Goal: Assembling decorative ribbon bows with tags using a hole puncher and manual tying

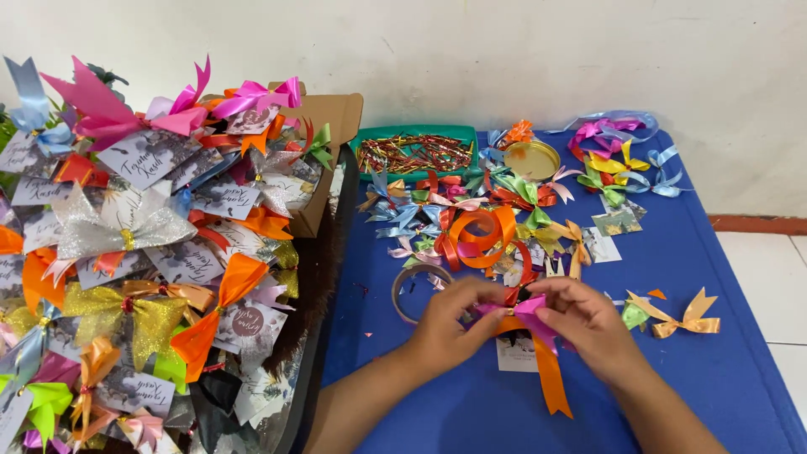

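My left hand (445, 324) and my right hand (588, 319) meet over the blue table (723, 370), both pinching a small ribbon bow (525, 309) of pink and orange ribbon. An orange ribbon tail (551, 378) hangs down from it toward me. A small white card (514, 355) lies under the bow, partly hidden by my fingers. Just beyond my hands sits a coil of orange ribbon (479, 238) and a clear tape ring (412, 290).
A heap of finished bows on printed cards (143, 252) fills a cardboard box (332, 126) at left. A green tray of twist ties (416, 151), a gold lid (531, 160) and loose bows (618, 160) lie at the back. A gold bow (685, 318) sits right.
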